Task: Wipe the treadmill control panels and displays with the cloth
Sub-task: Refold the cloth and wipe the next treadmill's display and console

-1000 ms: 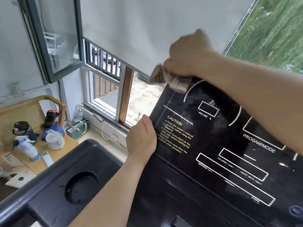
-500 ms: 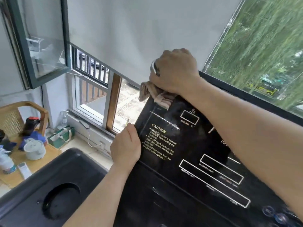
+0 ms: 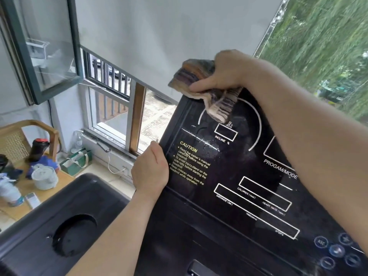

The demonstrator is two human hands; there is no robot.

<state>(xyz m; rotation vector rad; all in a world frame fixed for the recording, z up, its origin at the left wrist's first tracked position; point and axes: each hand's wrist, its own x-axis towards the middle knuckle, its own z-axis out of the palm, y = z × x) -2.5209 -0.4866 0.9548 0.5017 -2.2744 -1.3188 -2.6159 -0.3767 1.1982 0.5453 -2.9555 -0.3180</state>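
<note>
The black glossy treadmill control panel (image 3: 249, 176) fills the right half of the view, with white display outlines and a yellow CAUTION text. My right hand (image 3: 225, 72) grips a striped brown and purple cloth (image 3: 201, 86) at the panel's top left corner; part of the cloth hangs down onto the glass above the INCLINE box. My left hand (image 3: 149, 168) holds the panel's left edge, with the thumb on the front beside the CAUTION text. A smeared streak crosses the glass above that text.
A black side tray with a round cup holder (image 3: 73, 234) lies below left. Further left is a wooden chair (image 3: 23, 136) loaded with a white pot, bottles and a remote. An open window (image 3: 49, 50) and a green bag (image 3: 76, 160) are behind.
My right hand moved the cloth along the panel's top left corner, and the cloth now shows bunched up in front of the hand. My left hand kept its hold on the left edge.
</note>
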